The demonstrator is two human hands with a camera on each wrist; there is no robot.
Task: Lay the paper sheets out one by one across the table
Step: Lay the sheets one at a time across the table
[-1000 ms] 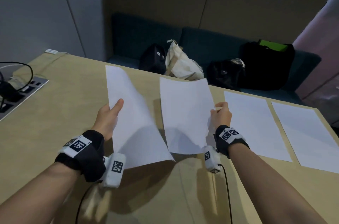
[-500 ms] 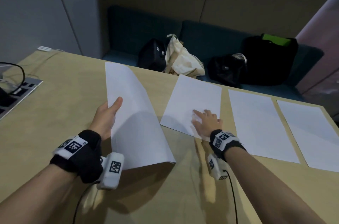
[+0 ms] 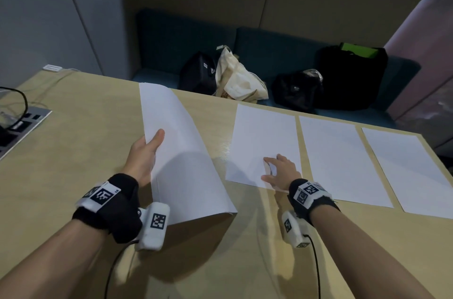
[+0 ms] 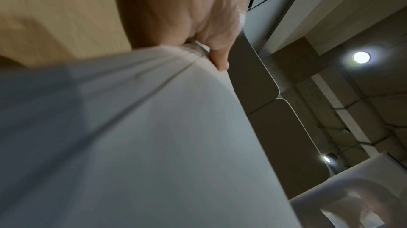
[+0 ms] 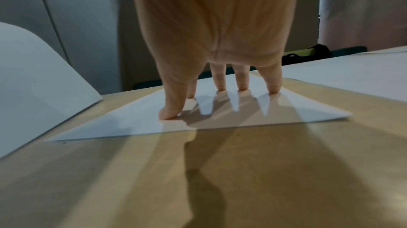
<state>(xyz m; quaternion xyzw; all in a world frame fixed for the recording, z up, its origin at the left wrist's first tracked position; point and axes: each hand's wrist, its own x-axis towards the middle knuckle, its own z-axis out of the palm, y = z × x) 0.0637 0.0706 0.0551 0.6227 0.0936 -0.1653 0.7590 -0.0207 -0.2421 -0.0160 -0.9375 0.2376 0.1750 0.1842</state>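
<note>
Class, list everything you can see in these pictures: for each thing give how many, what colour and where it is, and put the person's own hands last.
Flat paper sheets: three, white, side by side on the table's right half.
Held paper stack: one, white, curved, raised over the table left of the flat sheets.
Table: one, light wood, fills the foreground.
Power socket panel: one, grey, set in the table's far left, with black cable.
Sofa: one, dark teal, behind the table.
Black bags: three, on the sofa.
Cloth bag: one, cream, on the sofa.
Left hand: holds the stack's left edge.
Right hand: fingertips pressing the leftmost flat sheet.
</note>
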